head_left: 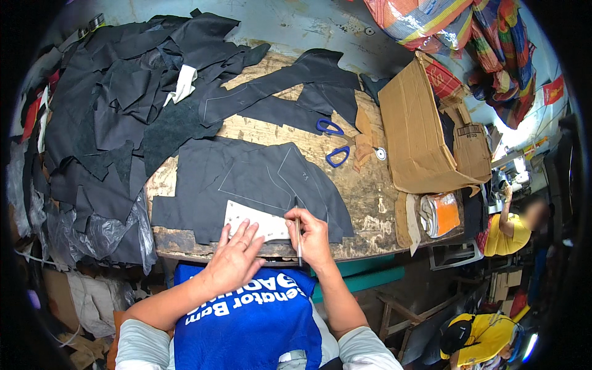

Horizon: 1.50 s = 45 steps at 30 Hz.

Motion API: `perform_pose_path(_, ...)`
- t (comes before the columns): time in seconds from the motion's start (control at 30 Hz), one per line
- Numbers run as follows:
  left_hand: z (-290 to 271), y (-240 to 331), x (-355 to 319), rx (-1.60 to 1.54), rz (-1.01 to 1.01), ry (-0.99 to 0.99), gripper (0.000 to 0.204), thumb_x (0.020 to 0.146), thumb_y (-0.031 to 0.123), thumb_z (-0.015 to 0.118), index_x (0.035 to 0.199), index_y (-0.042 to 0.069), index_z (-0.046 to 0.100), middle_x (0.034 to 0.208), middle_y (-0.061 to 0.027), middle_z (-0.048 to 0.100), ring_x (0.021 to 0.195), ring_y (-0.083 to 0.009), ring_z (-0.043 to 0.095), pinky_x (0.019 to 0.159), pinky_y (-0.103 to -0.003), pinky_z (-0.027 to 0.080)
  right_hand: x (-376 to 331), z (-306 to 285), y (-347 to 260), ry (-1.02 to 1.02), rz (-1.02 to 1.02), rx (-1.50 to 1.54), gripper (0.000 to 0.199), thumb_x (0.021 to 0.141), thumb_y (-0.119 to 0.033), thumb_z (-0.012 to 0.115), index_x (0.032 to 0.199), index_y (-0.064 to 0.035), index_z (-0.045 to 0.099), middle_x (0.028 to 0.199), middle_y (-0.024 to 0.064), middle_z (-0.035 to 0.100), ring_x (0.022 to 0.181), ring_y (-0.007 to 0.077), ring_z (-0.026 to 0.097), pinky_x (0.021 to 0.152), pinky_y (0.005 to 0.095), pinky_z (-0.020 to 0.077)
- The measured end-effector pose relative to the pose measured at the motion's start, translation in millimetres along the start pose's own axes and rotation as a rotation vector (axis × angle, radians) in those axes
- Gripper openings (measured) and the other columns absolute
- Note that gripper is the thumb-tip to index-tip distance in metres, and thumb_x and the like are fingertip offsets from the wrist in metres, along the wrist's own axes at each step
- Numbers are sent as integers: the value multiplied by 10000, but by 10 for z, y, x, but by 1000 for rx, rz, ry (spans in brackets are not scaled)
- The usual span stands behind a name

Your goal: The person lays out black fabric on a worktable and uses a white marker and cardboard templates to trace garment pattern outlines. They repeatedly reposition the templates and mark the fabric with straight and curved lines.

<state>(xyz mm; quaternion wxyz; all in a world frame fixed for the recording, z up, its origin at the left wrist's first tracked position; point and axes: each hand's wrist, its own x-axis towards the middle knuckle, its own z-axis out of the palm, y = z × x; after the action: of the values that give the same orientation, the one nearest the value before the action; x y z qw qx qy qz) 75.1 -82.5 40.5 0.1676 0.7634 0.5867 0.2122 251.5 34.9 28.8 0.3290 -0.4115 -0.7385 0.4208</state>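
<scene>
so the left hand (237,262) is nearest, laid flat with fingers a bit spread on a white template (265,223), holding it down. the right hand (313,239), just right of the template, is pinched around a slim pen (300,250) that stands roughly upright. the template lies on a big dark sheet (203,176) with pale outlines drawn on it beyond the template, all on a worn wooden desk (370,209). farther out, up and right of the template, are blue-handled scissors (339,132), then well right of it an open cardboard box (404,129). beyond and left of the template there's a messy heap of dark pieces (123,92). striped bags (425,21) sit farthest, upper right of the template.
</scene>
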Motion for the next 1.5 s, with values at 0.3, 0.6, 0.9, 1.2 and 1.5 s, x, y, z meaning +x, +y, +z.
perform_pose_path(0.3,209,-142,44,7,-8,69,422,829,59,571,1242,-16,529,1362,-217,460,1320,-356,384,1076,-564,245,-77,-184,152,101,-195,-172,303,647,-13,795,905,-20,634,918,111,667,897,235,642,791,311,503)
perform_pose_path(0.6,94,-250,143,-228,-51,292,315,741,63,694,1053,30,665,1167,-174,623,1161,-312,553,968,-421,426,-73,-142,205,151,-196,-160,313,656,-25,790,928,-39,636,918,127,664,932,286,624,796,347,507)
perform_pose_path(0.9,103,-231,93,-109,-42,314,293,729,143,731,992,23,689,1163,-174,627,1162,-324,553,967,-429,421,-78,-24,108,148,-181,-239,337,637,-27,807,936,-50,655,941,86,688,937,249,585,817,343,491)
perform_pose_path(1.2,99,-265,78,-100,-45,337,301,740,150,722,1012,30,677,1184,-165,614,1173,-327,539,971,-446,412,-53,62,117,164,-186,-255,327,645,-40,798,940,-61,657,981,74,697,952,258,572,825,353,480)
perform_pose_path(1.5,58,153,215,277,-116,-166,672,808,379,643,1180,-168,522,1316,-315,445,1236,-419,415,1034,-504,331,235,58,-373,-63,-121,138,155,860,-26,637,1007,13,667,897,108,664,811,146,624,706,264,501)
